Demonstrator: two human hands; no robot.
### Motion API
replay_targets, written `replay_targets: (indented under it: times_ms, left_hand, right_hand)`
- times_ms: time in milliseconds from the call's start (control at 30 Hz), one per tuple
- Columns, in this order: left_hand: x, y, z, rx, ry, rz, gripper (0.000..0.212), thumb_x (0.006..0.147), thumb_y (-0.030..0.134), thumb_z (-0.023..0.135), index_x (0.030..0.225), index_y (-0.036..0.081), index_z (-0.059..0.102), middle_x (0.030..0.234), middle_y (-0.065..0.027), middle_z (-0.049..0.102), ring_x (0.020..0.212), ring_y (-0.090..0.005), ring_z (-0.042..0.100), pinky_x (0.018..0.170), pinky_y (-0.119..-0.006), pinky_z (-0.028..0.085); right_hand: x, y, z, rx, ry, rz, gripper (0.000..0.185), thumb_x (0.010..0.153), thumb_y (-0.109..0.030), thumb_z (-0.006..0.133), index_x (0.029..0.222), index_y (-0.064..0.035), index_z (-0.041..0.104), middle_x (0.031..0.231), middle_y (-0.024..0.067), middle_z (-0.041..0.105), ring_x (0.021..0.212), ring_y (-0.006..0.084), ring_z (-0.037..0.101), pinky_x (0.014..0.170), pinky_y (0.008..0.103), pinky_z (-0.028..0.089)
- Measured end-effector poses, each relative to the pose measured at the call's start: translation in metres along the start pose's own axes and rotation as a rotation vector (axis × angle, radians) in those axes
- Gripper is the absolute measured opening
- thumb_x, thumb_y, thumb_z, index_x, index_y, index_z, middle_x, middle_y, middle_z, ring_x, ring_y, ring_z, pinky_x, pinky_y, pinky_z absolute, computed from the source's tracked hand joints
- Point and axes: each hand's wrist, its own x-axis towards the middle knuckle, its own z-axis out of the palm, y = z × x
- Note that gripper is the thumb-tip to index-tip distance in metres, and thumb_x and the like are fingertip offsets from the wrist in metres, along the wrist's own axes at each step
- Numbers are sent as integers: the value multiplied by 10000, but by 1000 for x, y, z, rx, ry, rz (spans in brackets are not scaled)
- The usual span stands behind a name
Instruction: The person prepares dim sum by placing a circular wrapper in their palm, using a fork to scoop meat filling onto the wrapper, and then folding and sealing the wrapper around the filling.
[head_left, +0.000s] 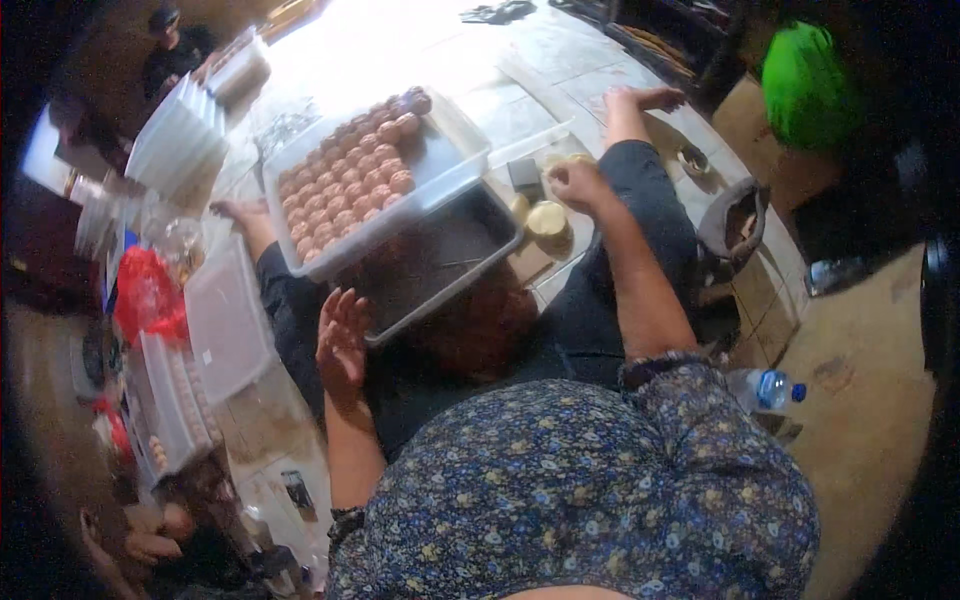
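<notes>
My left hand (343, 341) is raised beside the near left corner of a dark, empty-looking plastic tub (442, 262), fingers apart with nothing in them. A clear plastic tub (450, 191) rests partly over it, holding rows of brown dough-like balls (341, 184); its right part shows bare bottom. My right hand (577, 184) is at the right, fingers curled, over a pale yellow item (570, 160); whether it grips anything is hard to tell. Just below that hand lies a round pale yellow piece (547, 220), with a small dark box (525, 178) to its left.
Stacked clear tubs (176, 135), a translucent lid (229, 322), a red plastic bag (148, 292) and a filled tub (169, 405) lie leftward. A co-worker (176, 49) sits at upper left; another person's hand (154, 544) is lower left. A water bottle (772, 391) and grey pouch (735, 221) lie right.
</notes>
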Motion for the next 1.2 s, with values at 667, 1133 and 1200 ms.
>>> replay_targets:
  times_ms: [667,1133,1200]
  left_hand:
    - [12,26,6,93,239,89,592,682,-33,426,1272,-4,381,1143,-144,533,1032,-243,558,904,-359,475]
    - [8,22,-35,-56,274,84,438,862,176,548,1243,18,400,1241,-214,485,1123,-364,509,976,-457,421]
    - [17,21,-28,-43,258,37,438,870,204,541,1243,18,407,1266,-224,466,1134,-365,502,984,-455,410]
  right_hand:
    - [64,-101,159,-553,-1028,-449,314,793,-202,626,1016,18,621,999,189,636,899,304,622,765,377,492]
    - [49,-137,133,-494,-988,-446,313,853,-216,491,1061,1,577,980,190,631,907,320,627,785,416,494]
    - [48,-145,114,-765,-1009,-372,296,836,-188,505,1086,-44,573,962,179,638,903,319,628,788,408,494]
